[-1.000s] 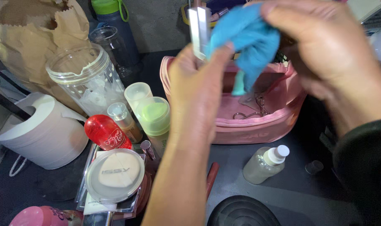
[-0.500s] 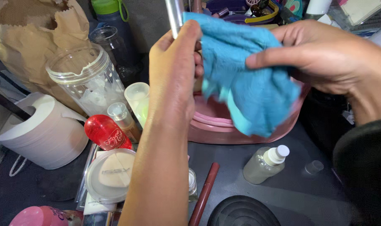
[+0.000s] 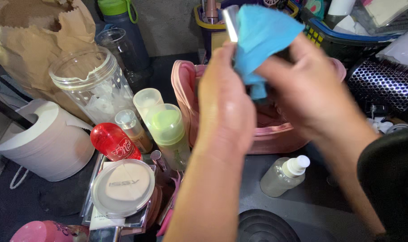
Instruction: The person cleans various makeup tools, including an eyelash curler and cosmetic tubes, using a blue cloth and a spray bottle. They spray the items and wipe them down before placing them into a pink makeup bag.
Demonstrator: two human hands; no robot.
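Gripped in the left hand [image 3: 224,110] is a slim, shiny silver metal tool [image 3: 231,24], upright, its lower part hidden by the fingers. Right hand [image 3: 305,92] pinches a soft blue cloth [image 3: 262,38] closed around the tool's side, both raised above an open pink zipped cosmetic pouch [image 3: 275,134] on the dark table [image 3: 311,210]. Left of the hands stand a pale green-capped bottle [image 3: 168,130], a red round bottle [image 3: 114,142] and a clear plastic jar [image 3: 94,85].

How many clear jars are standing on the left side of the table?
2. A large clear plastic jar stands beside the white paper roll; a smaller clear glass jar stands behind it, by the dark bottle with a green cap. Others may be hidden.
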